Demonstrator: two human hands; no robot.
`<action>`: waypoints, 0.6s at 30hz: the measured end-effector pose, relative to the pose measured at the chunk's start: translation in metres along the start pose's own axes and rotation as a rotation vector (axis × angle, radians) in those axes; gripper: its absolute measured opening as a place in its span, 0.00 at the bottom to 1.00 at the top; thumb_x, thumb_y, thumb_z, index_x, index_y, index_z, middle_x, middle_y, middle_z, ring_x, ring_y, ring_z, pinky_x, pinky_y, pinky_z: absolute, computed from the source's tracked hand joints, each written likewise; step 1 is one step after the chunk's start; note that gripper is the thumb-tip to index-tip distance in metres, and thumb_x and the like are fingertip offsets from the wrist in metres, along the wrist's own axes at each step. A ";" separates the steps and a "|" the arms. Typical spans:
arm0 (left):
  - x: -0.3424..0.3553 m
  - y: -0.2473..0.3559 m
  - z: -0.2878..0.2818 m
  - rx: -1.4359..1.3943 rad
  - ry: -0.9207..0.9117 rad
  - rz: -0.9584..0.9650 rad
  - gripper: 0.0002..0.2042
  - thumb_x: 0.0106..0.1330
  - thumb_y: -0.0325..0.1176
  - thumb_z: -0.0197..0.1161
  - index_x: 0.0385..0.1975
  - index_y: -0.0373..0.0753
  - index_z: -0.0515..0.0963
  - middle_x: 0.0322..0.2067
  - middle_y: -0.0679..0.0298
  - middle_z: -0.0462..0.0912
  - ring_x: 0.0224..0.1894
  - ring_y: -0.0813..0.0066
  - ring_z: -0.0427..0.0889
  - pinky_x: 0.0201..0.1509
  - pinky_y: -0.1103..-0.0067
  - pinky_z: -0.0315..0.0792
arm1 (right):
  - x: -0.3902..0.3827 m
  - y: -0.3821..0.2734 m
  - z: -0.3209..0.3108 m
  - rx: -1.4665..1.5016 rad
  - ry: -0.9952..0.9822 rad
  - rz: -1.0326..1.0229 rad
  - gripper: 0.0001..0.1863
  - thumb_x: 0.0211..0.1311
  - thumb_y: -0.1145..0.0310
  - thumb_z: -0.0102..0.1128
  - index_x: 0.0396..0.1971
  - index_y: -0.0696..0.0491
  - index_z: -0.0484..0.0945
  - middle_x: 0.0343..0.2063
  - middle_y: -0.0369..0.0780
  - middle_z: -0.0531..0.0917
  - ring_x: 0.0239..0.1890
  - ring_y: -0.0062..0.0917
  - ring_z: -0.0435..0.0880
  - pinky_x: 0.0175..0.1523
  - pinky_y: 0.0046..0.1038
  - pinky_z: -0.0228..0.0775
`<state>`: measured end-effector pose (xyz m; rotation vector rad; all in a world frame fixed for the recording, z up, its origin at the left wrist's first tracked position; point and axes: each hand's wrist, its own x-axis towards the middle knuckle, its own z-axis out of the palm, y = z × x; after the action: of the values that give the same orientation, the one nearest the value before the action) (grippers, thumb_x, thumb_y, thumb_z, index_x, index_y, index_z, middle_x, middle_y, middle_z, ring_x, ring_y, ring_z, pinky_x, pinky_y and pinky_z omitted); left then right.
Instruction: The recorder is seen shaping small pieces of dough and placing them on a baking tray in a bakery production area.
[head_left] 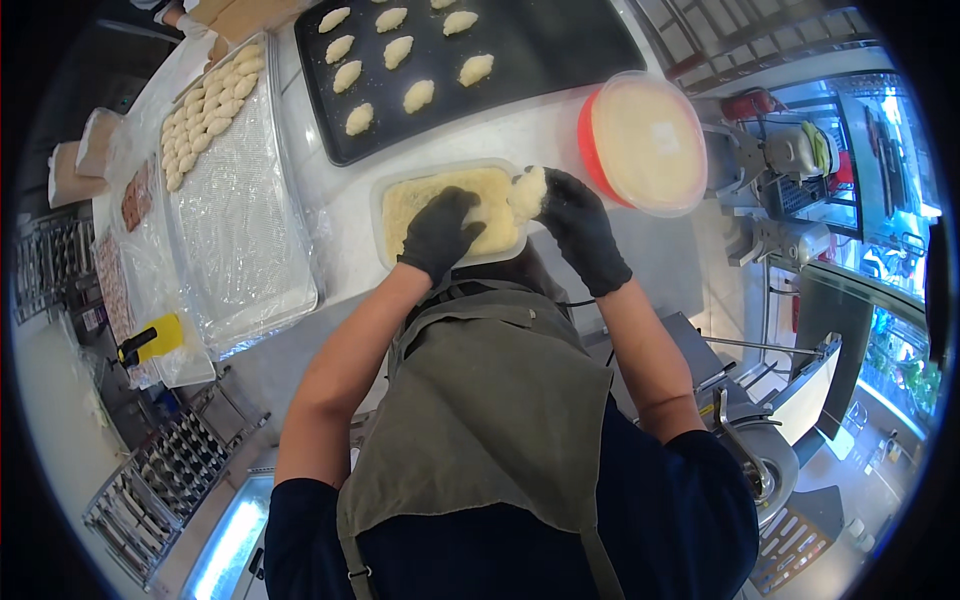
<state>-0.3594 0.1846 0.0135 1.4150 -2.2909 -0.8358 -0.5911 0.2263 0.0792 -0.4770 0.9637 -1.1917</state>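
In front of me is a translucent rectangular tub [379,212] with pale yellow crumbs [412,197] inside. My left hand [440,232], in a black glove, is over the crumbs with thumb and fingers apart; whether the fingertips touch them I cannot tell. At the tub's right end, my black-gloved right hand [583,225] holds a plump piece of dough [528,193] that looks crumb-coated. Beyond the tub, similar shaped dough pieces [418,96] lie spaced out on a black baking tray [540,105].
A red tub with a pale lid [655,145] stands right of the crumbs. To the left, a plastic-covered tray [235,215] carries braided-looking dough pieces [208,112] at its far end. A yellow scraper [158,338] lies at the table's left edge. Metal equipment [765,455] is at lower right.
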 end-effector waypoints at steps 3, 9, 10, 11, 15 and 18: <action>0.002 0.002 -0.001 0.035 -0.037 -0.020 0.15 0.55 0.31 0.65 0.44 0.42 0.81 0.39 0.62 0.82 0.39 0.58 0.81 0.45 0.68 0.75 | 0.002 0.000 0.000 -0.022 -0.004 -0.018 0.25 0.59 0.83 0.56 0.59 0.62 0.73 0.53 0.45 0.82 0.50 0.28 0.81 0.56 0.25 0.75; 0.013 -0.022 -0.004 0.015 0.241 0.118 0.16 0.57 0.30 0.65 0.47 0.42 0.79 0.40 0.62 0.82 0.38 0.60 0.81 0.43 0.70 0.75 | 0.001 -0.004 0.007 -0.032 -0.026 -0.032 0.24 0.59 0.83 0.58 0.59 0.61 0.74 0.52 0.45 0.82 0.49 0.28 0.81 0.55 0.26 0.76; 0.015 -0.030 -0.001 0.063 0.217 0.234 0.16 0.57 0.31 0.65 0.47 0.42 0.79 0.40 0.62 0.82 0.38 0.60 0.81 0.43 0.70 0.75 | 0.002 -0.003 0.009 -0.042 -0.033 -0.026 0.24 0.60 0.83 0.58 0.58 0.61 0.74 0.52 0.45 0.82 0.49 0.28 0.81 0.55 0.26 0.76; 0.015 -0.038 0.002 0.112 0.192 0.350 0.16 0.57 0.31 0.65 0.47 0.42 0.79 0.40 0.62 0.82 0.38 0.60 0.81 0.42 0.70 0.75 | 0.003 -0.002 0.011 -0.053 -0.040 -0.021 0.24 0.60 0.83 0.58 0.58 0.61 0.74 0.52 0.45 0.82 0.49 0.28 0.82 0.55 0.26 0.76; 0.015 -0.029 -0.015 0.317 0.112 0.303 0.17 0.57 0.34 0.66 0.47 0.42 0.79 0.41 0.62 0.82 0.37 0.60 0.80 0.41 0.69 0.75 | 0.007 0.006 0.008 -0.053 -0.024 0.002 0.23 0.60 0.83 0.58 0.58 0.61 0.74 0.51 0.45 0.82 0.48 0.27 0.82 0.54 0.25 0.76; 0.015 -0.014 -0.022 0.472 0.062 0.136 0.17 0.56 0.35 0.67 0.47 0.42 0.79 0.42 0.62 0.82 0.36 0.60 0.80 0.41 0.68 0.75 | 0.009 0.011 0.006 -0.046 -0.006 0.019 0.23 0.61 0.82 0.58 0.58 0.61 0.74 0.50 0.44 0.82 0.47 0.27 0.82 0.53 0.24 0.76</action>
<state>-0.3439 0.1599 0.0214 1.4104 -2.6092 -0.2103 -0.5797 0.2212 0.0708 -0.5061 0.9902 -1.1525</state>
